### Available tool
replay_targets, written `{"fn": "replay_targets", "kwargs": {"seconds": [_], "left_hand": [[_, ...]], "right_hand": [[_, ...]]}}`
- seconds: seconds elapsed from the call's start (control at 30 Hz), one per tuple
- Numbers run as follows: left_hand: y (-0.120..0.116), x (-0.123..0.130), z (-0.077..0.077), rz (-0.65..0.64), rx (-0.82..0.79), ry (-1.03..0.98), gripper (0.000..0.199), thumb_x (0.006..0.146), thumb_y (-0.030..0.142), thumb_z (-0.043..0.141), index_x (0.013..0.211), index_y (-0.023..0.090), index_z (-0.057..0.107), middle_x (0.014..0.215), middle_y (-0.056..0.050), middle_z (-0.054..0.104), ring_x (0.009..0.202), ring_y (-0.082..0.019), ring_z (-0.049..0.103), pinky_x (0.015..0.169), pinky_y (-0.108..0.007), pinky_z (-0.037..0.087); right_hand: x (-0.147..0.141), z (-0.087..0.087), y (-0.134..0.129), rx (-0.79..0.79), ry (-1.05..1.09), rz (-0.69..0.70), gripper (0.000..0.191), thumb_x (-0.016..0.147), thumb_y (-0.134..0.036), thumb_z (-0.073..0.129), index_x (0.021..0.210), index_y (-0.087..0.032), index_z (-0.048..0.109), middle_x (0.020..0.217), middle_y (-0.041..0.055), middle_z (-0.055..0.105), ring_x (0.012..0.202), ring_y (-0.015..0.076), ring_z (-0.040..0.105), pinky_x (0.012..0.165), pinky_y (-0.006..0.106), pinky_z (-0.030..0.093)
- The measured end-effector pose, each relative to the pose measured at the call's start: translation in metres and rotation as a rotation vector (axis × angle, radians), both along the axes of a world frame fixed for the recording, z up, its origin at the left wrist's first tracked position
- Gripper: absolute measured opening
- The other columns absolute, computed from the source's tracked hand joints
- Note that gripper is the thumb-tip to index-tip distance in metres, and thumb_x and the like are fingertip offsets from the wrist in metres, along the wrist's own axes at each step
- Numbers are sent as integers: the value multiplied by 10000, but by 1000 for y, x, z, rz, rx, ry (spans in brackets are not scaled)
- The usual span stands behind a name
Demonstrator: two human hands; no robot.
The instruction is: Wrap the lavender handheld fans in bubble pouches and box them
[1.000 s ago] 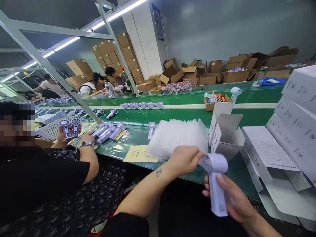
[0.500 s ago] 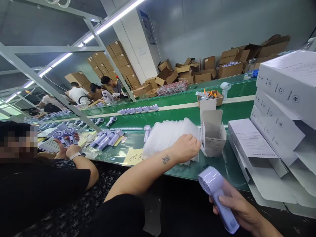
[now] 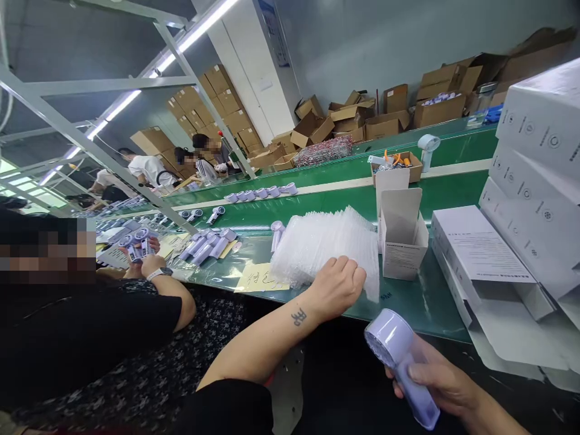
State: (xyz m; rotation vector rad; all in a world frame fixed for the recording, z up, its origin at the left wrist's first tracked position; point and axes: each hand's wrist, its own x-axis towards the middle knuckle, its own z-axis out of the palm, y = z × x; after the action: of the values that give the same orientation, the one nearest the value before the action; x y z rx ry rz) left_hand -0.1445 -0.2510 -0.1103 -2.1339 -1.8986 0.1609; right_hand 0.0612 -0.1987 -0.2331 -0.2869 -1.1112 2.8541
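My right hand (image 3: 437,374) is wrapped around the handle of a lavender handheld fan (image 3: 390,336), held tilted in front of the bench edge with its round head up and to the left. My left hand (image 3: 339,284) is closed at the near right side of a stack of translucent bubble wrap bags (image 3: 317,241). Its fingers pinch the edge of the end bag, though the fingertips are hidden behind the knuckles. An open white box (image 3: 403,254) stands upright just right of the stack.
White printed boxes (image 3: 480,241) with open flaps are piled at the right. A yellow handwritten note (image 3: 258,278) lies left of the bags. Several lavender fans (image 3: 206,244) lie farther left, beside a co-worker (image 3: 113,314) holding fan parts. Behind runs a green conveyor (image 3: 326,196).
My left hand has come slightly down toward me along the bags, and the end bag now stands out more at the right. The fan stays in my right hand. The view has shifted.
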Motion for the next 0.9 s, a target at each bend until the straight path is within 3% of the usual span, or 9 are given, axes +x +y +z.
{"fn": "replay_targets", "kwargs": {"seconds": [0.13, 0.23, 0.3, 0.4, 0.43, 0.5, 0.67, 0.8, 0.9], "left_hand": [[-5, 13, -12, 94, -8, -562, 121, 854, 211, 489, 851, 151, 594, 854, -58, 610, 828, -182, 544, 725, -288, 435], [-6, 20, -31, 143, -117, -1144, 76, 777, 167, 554, 766, 147, 627, 762, -14, 626, 735, -131, 563, 684, -234, 435], [-6, 22, -44, 244, -134, -1452, 70, 736, 152, 562, 709, 127, 621, 669, 0, 598, 634, -108, 532, 598, -214, 411], [-8, 23, -56, 429, 114, -1697, 110, 736, 212, 571, 690, 116, 602, 594, 10, 544, 540, -86, 465, 535, -212, 374], [-9, 23, -56, 452, 222, -1696, 125, 749, 230, 565, 699, 119, 598, 599, 9, 543, 542, -86, 463, 542, -217, 381], [-12, 25, -53, 379, 350, -1541, 136, 781, 245, 548, 724, 133, 599, 638, -5, 558, 593, -103, 490, 593, -237, 412], [-32, 29, -53, -75, 485, -926, 165, 842, 163, 454, 784, 156, 609, 687, -40, 538, 681, -137, 491, 630, -267, 431], [-43, 34, -65, -250, 701, -740, 204, 783, 34, 457, 885, 158, 582, 724, -42, 536, 691, -145, 487, 595, -273, 432], [-43, 40, -63, -383, 782, -595, 243, 765, 38, 444, 949, 134, 571, 757, -62, 539, 717, -167, 503, 604, -306, 456]], "right_hand": [[-1, 4, -3, 37, 56, 17, 468, 617, -408, 759, 981, -175, 578, 837, 72, 657, 658, 190, 636, 607, 299, 445], [-5, 14, 1, 2, 52, -92, 446, 654, -388, 737, 1020, -201, 565, 840, 59, 645, 694, 197, 628, 600, 315, 472], [-7, 19, 5, -29, 22, -180, 466, 683, -364, 719, 1096, -242, 540, 848, 36, 623, 719, 197, 617, 570, 318, 494], [-7, 23, 8, -8, -78, -234, 486, 726, -321, 689, 1175, -284, 506, 932, 26, 592, 753, 198, 613, 528, 307, 513], [-6, 24, 7, 12, -118, -238, 487, 730, -309, 687, 1180, -287, 502, 969, 29, 582, 765, 199, 614, 526, 305, 519], [-4, 25, 4, 47, -184, -242, 481, 736, -299, 689, 1176, -286, 497, 1015, 33, 567, 780, 195, 611, 529, 299, 529], [2, 35, -5, 60, -188, -273, 432, 748, -301, 692, 1130, -274, 493, 1111, 33, 543, 797, 179, 607, 535, 283, 544], [6, 44, -8, 35, -239, -286, 573, 738, -295, 707, 1238, -335, 430, 1270, 42, 487, 778, 175, 616, 520, 291, 554], [6, 46, -10, 12, -261, -282, 641, 740, -294, 707, 1292, -368, 389, 1309, 43, 459, 757, 169, 621, 511, 297, 554]]}}
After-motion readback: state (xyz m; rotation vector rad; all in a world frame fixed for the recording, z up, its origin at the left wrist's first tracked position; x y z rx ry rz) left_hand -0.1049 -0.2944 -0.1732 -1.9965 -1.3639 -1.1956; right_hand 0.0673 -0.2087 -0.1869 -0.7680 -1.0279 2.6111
